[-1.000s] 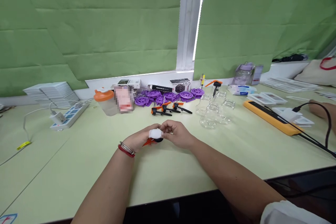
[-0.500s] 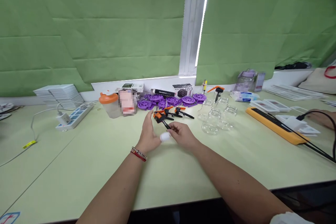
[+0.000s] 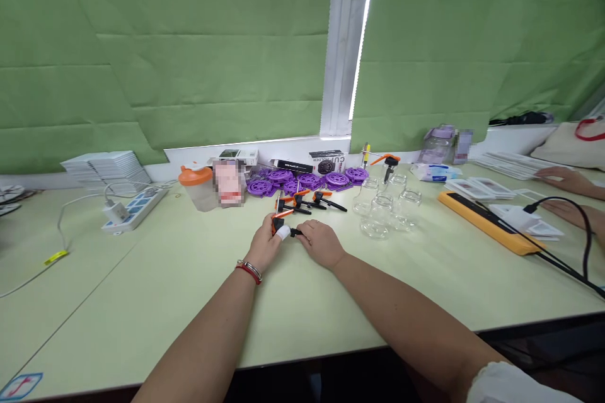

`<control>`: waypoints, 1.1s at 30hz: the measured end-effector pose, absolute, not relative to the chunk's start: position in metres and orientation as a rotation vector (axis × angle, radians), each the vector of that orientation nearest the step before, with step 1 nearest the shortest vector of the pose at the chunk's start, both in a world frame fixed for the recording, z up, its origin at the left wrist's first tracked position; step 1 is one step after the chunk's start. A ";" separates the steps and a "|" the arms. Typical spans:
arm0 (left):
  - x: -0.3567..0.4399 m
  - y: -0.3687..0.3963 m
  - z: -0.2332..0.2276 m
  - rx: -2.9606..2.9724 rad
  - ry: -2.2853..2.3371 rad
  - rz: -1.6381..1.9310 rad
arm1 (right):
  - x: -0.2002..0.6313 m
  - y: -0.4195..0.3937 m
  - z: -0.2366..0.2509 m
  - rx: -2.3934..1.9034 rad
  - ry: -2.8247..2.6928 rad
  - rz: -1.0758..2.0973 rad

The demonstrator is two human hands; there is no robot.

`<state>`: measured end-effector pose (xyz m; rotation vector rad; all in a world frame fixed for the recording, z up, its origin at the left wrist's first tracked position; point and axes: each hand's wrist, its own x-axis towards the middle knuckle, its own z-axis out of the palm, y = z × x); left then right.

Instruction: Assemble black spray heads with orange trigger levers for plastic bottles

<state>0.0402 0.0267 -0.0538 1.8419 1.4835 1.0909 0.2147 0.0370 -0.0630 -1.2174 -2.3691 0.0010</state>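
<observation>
A small orange-and-black spring clamp (image 3: 282,227) with a white wad (image 3: 283,233) in its jaws is grasped by the left hand (image 3: 265,244) and pinched at its black tip by the right hand (image 3: 320,242), mid-table (image 3: 142,283). Empty glass jars (image 3: 385,209) are clustered toward the back edge, near an orange-lidded plastic cup (image 3: 197,187).

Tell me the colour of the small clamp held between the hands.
Orange and black clamp, with a white wad at its tip; the head view shows it.
</observation>
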 end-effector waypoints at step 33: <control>-0.017 0.059 -0.065 1.394 2.390 0.934 | 0.219 0.104 -0.068 -1.373 -2.445 -0.139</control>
